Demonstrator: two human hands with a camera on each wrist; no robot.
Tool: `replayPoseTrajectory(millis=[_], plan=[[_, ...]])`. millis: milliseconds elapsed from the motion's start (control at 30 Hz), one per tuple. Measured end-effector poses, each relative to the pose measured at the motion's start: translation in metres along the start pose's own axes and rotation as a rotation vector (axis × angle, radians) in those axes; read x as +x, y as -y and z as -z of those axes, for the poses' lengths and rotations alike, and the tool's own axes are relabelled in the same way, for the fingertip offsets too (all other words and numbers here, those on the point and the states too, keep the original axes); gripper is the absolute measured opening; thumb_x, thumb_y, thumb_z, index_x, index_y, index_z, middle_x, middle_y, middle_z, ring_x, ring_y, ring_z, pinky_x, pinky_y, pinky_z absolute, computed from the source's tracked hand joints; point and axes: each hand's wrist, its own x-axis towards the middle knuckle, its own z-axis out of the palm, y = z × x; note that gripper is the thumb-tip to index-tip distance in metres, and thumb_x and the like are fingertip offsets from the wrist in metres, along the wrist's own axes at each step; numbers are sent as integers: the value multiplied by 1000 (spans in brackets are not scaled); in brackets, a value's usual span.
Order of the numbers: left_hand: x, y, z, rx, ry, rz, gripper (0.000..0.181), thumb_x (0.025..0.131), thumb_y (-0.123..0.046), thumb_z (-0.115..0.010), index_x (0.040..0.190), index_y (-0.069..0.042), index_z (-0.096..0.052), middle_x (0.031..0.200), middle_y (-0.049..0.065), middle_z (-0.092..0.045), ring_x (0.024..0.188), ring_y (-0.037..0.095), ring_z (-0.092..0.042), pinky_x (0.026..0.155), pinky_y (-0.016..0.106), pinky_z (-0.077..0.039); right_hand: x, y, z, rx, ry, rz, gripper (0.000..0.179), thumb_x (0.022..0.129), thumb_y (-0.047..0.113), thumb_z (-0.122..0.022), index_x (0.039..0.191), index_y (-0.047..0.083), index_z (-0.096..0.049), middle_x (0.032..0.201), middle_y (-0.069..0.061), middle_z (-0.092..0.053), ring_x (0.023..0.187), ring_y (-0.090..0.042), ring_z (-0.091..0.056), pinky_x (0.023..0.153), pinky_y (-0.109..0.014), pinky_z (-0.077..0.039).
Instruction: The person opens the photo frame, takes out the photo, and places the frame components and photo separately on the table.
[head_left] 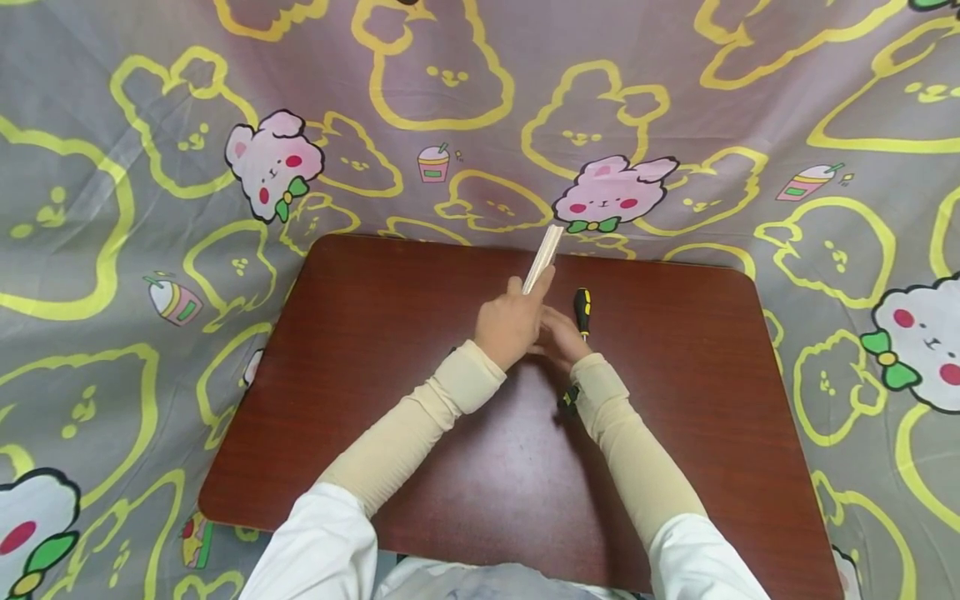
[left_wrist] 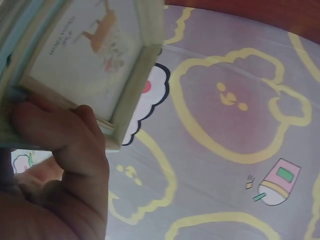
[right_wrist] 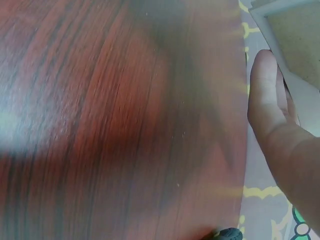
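Pale frame [head_left: 543, 260] juts past left hand [head_left: 511, 329] pinching it—right hand [head_left: 566, 335] alongside, grip unclear.

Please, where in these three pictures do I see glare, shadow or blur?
Head view: pale glare low on the table; left wrist view: the left hand looks dark, the lettering inside the picture frame too soft to read; right wrist view: bright glare at the left edge, dim shadow across the table, grain hazy near the middle.
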Motion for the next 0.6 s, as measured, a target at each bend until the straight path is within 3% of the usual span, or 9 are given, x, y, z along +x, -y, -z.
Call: replayPoseTrajectory(millis=[267,467,600], plan=[[2,15,-3,-100,12,93,60,97,-27,-63,151,-8,-44,95,12,-62,70,24,-64,48,38,-54,-2,5,3,-114,-129,-17,33,106,26,-52,131,7,-43,95,-9,-64,74,-22,-67,72,-41,-59],[3,28,-9,-143,5,150,62,95,-28,-66,151,-8,-46,110,14,-58,82,25,-61,51,36,-54,-4,7,6,-283,-226,5,50,101,33,-60,136,4,-40,113,-16,-56,79,-19,-66,63,-35,-58],[3,34,-10,-212,-15,194,65,91,-25,-72,149,-8,-48,112,14,-52,87,27,-59,54,37,-54,-4,8,6,-303,-242,20,53,100,30,-63,138,3,-38,123,-17,-51,80,-19,-65,60,-35,-57]])
